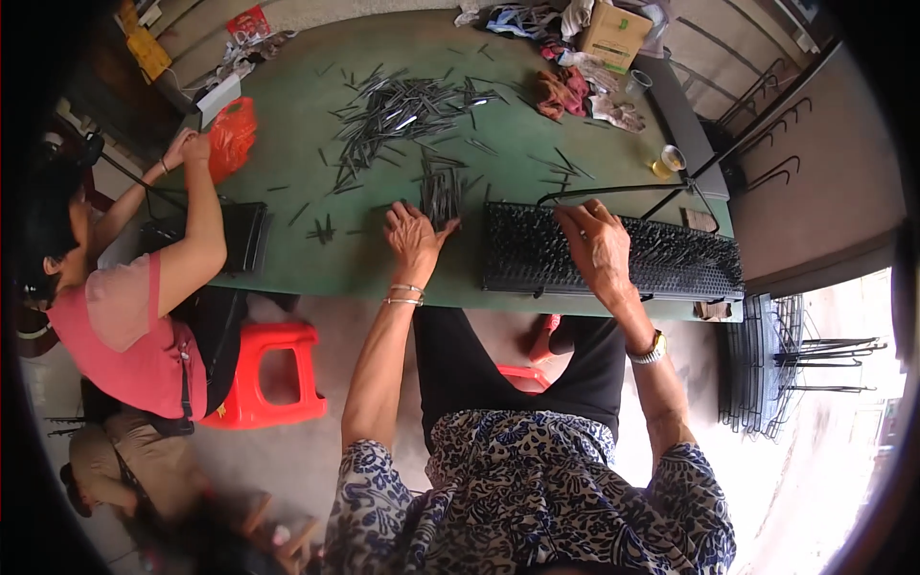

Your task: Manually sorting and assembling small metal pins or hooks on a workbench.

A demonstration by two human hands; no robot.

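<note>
My left hand (415,237) rests on the green table, fingers and thumb spread, beside a small bunch of thin dark sticks (443,192). The thumb reaches to the near end of that bunch. Over a long black rack (671,273) with rows of small holes, my right hand (601,251) points its closed fingers downward. Whatever is between those fingertips is too small to make out. Many short dark pieces stand upright in the rack, packed densely toward its far side. Beyond my left hand lies a large loose heap of the same sticks (402,110).
At left a co-worker in a pink top (134,335) handles a red plastic bag (233,139) by a black rack (244,240). A cup of yellow liquid (668,161), cloths (565,93) and a cardboard box (613,36) stand right. A red stool (278,374) and wire racks (762,364) flank me.
</note>
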